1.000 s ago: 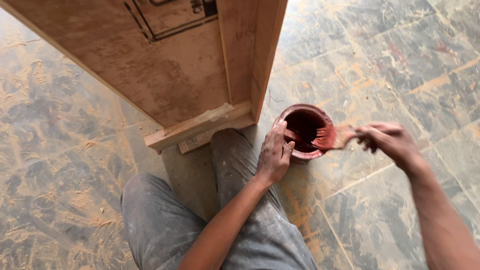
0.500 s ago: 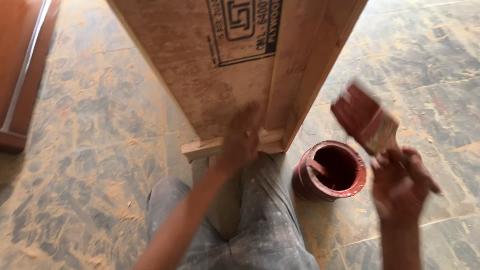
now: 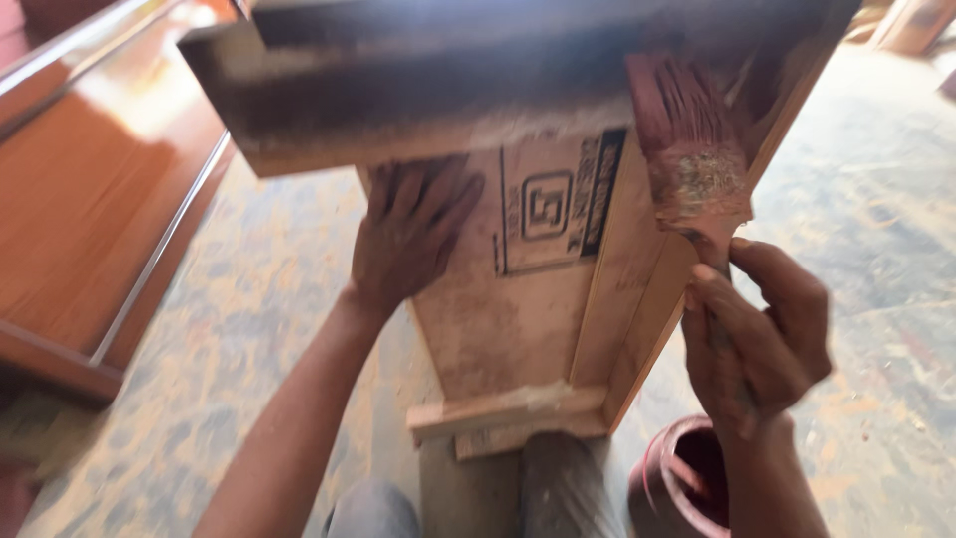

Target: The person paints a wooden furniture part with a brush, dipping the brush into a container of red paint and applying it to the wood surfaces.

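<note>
— What is that box-like piece made of?
— Raw wood: the wooden frame (image 3: pixel 518 329) looks matt, pale and dusty, unfinished, with a black stamp printed on its panel.
— And the brush?
— The paintbrush (image 3: pixel 687 159) has coarse bristles caked in dull reddish stain.
— Anything shiny?
— The orange-brown board (image 3: pixel 100 219) at left looks smooth and glossy. The floor (image 3: pixel 876 239) looks rough, mottled, smeared.

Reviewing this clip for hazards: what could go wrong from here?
Loaded paintbrush in the right hand is raised above the lap; it may drip onto the trousers. The open paint can sits right under that forearm, easily knocked. Only the left hand steadies the wooden panel; it might tip.
</note>
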